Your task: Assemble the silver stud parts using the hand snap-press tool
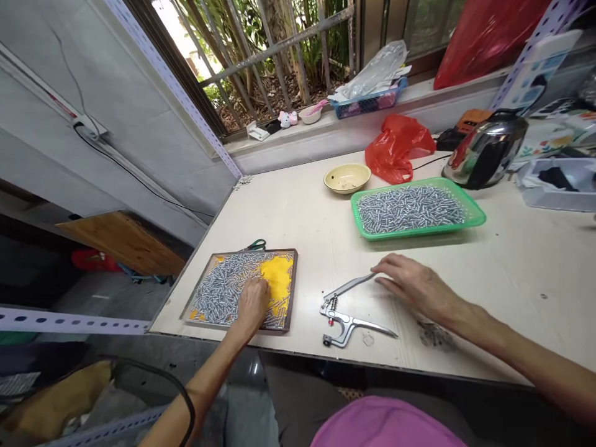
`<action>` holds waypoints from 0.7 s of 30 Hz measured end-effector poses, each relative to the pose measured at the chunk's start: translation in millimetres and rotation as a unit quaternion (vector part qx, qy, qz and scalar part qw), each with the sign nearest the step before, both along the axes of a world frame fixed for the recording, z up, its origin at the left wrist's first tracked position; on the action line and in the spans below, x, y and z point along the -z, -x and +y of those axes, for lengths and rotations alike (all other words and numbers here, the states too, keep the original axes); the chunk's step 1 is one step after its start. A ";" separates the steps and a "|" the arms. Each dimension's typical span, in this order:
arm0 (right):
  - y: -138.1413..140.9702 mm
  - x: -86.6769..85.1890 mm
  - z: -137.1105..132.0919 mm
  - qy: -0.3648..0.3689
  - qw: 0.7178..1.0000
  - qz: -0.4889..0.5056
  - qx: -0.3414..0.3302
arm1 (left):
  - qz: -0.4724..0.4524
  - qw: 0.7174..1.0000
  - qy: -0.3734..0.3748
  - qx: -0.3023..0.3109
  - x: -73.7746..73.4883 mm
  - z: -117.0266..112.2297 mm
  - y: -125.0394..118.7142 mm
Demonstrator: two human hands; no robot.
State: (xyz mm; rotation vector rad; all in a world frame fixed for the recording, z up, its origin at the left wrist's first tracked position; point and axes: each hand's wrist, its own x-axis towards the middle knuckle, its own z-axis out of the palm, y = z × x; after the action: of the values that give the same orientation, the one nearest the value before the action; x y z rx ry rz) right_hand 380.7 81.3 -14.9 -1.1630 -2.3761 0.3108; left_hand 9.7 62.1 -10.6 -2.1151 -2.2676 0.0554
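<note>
My left hand [254, 304] is down in a shallow tray [294, 292] with a yellow bottom, its fingers pinched together among many small metal pins [218, 288]. Whatever lies between those fingertips is hidden. My right hand [419, 287] hovers low over the table with fingers stretched and thumb apart. Its fingertips are at the end of the upper handle of metal snap pliers [344, 326]. These pliers lie with handles spread and jaws to the left, showing a spring and a small red part.
Behind my right hand stands a green basket [419, 233] full of similar metal pins. Farther back are a cream bowl [347, 179], a red plastic bag [398, 149] and a metal kettle [488, 149]. Dark-handled scissors [257, 244] lie behind the tray. The table's front edge [372, 367] runs close to me.
</note>
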 end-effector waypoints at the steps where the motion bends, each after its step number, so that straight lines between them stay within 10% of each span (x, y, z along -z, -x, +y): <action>1: 4.6 2.1 -9.5 0.019 1.000 0.001 -0.011 | -0.020 1.000 -0.006 0.001 -3.4 -0.9 -1.6; 4: 16.6 5.5 -31.3 0.075 0.996 -0.006 -0.039 | -0.202 0.979 -0.003 -0.036 -11.0 -10.7 -19.3; 10: 33.2 7.2 -48.7 0.127 0.989 -0.056 -0.041 | -0.559 0.803 0.152 -0.142 -1.4 -44.5 -89.1; 21: 34.6 18.3 -57.9 0.120 0.990 -0.069 -0.034 | -0.461 0.856 0.184 -0.143 9.8 -49.9 -108.2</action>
State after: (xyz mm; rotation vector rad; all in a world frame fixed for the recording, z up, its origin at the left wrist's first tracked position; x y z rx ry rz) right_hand 346.1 23.5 -33.2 -1.2481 -2.5565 0.5707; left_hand 117.9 12.2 -20.4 -2.2358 -3.3197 -0.7357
